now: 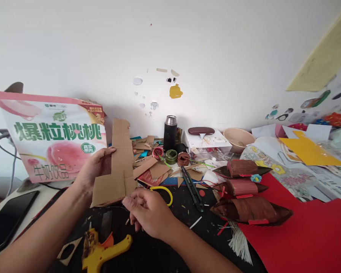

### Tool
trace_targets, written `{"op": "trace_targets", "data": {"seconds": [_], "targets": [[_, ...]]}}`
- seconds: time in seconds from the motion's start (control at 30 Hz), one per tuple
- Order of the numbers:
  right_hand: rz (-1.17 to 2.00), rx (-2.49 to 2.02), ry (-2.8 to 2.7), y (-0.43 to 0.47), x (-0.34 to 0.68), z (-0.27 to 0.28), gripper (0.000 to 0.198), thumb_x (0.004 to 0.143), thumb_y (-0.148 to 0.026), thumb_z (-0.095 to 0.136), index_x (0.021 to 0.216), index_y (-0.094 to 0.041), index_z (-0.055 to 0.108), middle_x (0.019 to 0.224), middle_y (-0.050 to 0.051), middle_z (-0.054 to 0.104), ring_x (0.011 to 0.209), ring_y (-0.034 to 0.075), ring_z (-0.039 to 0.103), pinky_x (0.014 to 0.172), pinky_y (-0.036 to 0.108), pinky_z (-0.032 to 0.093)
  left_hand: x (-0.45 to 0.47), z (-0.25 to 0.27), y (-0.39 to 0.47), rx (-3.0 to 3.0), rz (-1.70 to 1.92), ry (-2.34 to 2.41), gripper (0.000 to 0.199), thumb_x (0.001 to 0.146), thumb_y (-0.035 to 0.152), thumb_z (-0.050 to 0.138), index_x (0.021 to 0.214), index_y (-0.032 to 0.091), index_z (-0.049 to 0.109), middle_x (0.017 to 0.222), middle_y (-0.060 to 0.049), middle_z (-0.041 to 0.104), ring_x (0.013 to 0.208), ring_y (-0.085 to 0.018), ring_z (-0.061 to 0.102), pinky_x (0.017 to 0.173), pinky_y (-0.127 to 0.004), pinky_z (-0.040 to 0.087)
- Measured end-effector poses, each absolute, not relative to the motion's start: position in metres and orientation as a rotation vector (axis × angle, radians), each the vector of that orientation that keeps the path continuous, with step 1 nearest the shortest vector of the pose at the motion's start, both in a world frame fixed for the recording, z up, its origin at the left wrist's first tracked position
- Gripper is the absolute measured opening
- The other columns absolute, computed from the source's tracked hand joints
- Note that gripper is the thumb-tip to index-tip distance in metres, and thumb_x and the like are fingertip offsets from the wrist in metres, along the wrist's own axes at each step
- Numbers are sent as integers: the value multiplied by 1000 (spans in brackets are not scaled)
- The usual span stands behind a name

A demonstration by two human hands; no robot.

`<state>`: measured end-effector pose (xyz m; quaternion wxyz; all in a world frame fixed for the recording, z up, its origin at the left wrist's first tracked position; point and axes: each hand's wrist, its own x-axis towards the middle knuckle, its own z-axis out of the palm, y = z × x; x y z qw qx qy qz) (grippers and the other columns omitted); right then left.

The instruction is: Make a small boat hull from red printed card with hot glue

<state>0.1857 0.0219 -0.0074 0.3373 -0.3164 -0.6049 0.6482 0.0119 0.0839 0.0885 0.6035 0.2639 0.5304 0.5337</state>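
My left hand point(100, 165) grips an L-shaped piece of brown cardboard point(121, 159) by its left side and holds it raised over the black work surface. My right hand point(147, 212) is closed at the cardboard's lower right corner. A small thin tip pokes out below its curled fingers, too little to name. Behind that hand shows a yellow loop-shaped handle point(169, 197), the rest of it hidden. A yellow hot glue gun point(102, 252) lies below my hands, beside a cardboard scrap with a round hole point(69, 251). Right of my right hand lies a dark utility knife point(191, 189).
Open paint jars point(171, 156), cardboard scraps point(156, 170) and a black thermos point(169, 134) stand along the wall. Several brown boat-like models point(251, 210) sit at right by red sheets point(309, 231). At left are a pink-white carton point(59, 140) and a phone point(13, 220).
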Motion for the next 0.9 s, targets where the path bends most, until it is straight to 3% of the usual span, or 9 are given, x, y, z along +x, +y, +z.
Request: {"op": "trace_targets", "data": {"seconds": [0.2,0.47,0.7,0.9], "targets": [[1869,-751,-1387,24,182,-10,61,87,-81,62,90,-21,51,61,-7,58,41,9,52,38,18,39,18,73,77,545,1353,1215,17,65,17,70,82,19,72,69,-2,76,57,-19,69,55,-28,60],[1896,-829,-1278,29,184,-8,52,87,-71,66,80,-22,49,52,-8,55,39,9,51,37,18,35,25,69,75,583,1447,1212,11,89,20,63,94,19,72,77,-3,77,63,-19,71,60,-29,61],[1852,-772,-1298,32,185,-9,47,90,-63,65,74,-24,45,45,-9,51,35,9,47,36,19,33,17,62,72,723,1535,1190,5,82,21,75,85,19,73,74,1,73,60,-14,64,53,-22,53],[1840,-760,-1317,31,185,-9,47,90,-64,64,76,-24,46,45,-10,48,36,9,46,37,19,32,13,58,59,831,1452,1195,28,67,33,91,65,20,67,58,2,63,51,-15,54,42,-23,44]]}}
